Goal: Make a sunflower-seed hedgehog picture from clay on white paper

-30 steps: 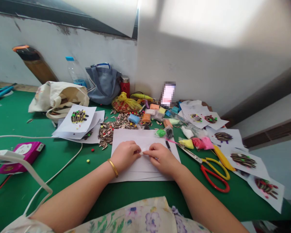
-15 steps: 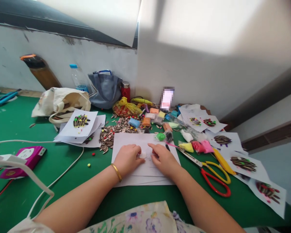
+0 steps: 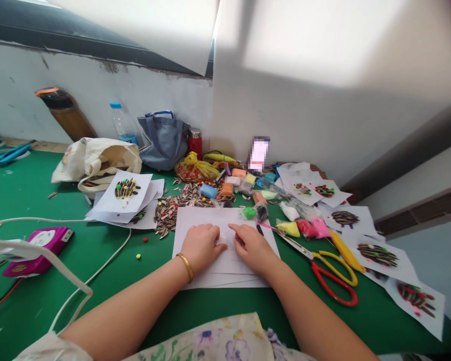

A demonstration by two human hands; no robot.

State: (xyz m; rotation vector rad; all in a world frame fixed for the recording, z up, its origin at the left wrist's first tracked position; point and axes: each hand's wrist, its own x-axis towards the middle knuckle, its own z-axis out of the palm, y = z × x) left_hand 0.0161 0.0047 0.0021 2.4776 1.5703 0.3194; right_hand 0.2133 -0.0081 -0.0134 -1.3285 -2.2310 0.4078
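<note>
On the stacked white paper (image 3: 210, 276) both hands rest close together with a narrow gap between them. My left hand (image 3: 201, 245) has curled fingers and its thumb reaches to the right; a small whitish piece seems to be at its fingertips, too pale against the sheet to make out. My right hand (image 3: 253, 248) lies opposite, index finger stretched out over the paper, the other fingers bent under. Faint drawn marks show between the hands. Just above my right hand are a dark pen (image 3: 260, 229) and a green clay packet (image 3: 248, 213).
Loose sunflower seeds (image 3: 167, 213) lie behind the paper at left. Scissors (image 3: 315, 255) lie at right, beside several clay packets and sheets with seed pictures (image 3: 378, 253). Another picture stack (image 3: 122, 203) is at left. A white cable (image 3: 108, 258) crosses the green table. A phone (image 3: 259, 153) leans on the wall.
The hands have moved slightly apart, opening a gap over the paper where the fingertips met before. A white piece at my left fingertips showed more clearly half a second ago. The view tilted slightly up.
</note>
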